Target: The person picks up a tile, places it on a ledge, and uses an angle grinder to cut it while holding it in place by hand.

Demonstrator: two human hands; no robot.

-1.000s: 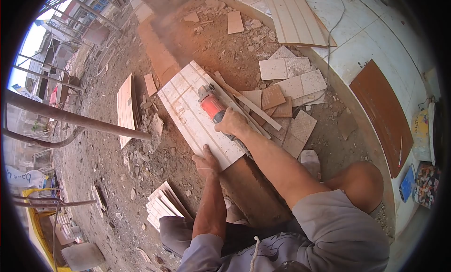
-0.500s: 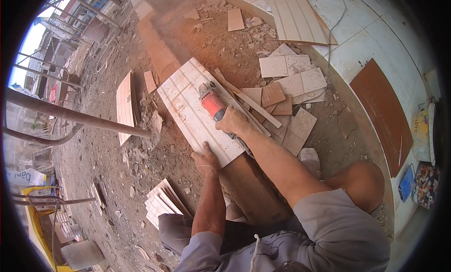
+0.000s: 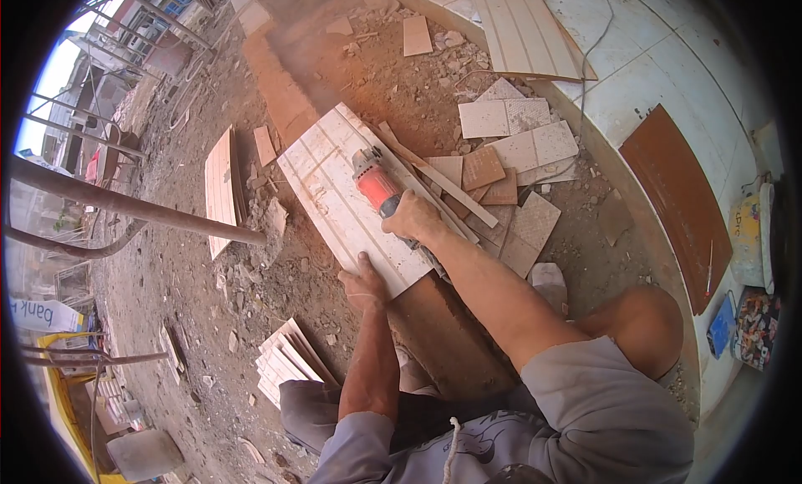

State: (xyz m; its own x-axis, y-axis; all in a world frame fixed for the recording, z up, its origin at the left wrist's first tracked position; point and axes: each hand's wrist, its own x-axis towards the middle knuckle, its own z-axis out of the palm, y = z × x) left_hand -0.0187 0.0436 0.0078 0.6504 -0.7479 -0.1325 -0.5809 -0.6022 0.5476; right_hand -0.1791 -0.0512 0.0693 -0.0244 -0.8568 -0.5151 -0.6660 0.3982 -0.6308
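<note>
My right hand (image 3: 415,217) is wrapped round the body of a red and black angle grinder (image 3: 378,186). The grinder's head lies over a white tile (image 3: 322,171) with long parallel lines; its disc cannot be made out. My left hand (image 3: 364,285) grips the near left edge of that tile, thumb on the top face, the other fingers partly hidden. The tile rests at a slant on a long brown beam or block (image 3: 451,334) between my legs. Reddish dust hangs beyond the tile's far end.
Cut tile pieces (image 3: 514,150) and narrow strips lie right of the work. Tile stacks stand on the left (image 3: 221,192) and near my left knee (image 3: 292,359). A metal pole (image 3: 142,204) juts in from the left. A brown panel (image 3: 681,204) and a cable (image 3: 597,58) lie on the right.
Almost nothing differs. The view has shifted very slightly, while both hands, the grinder and the tile keep nearly the same places.
</note>
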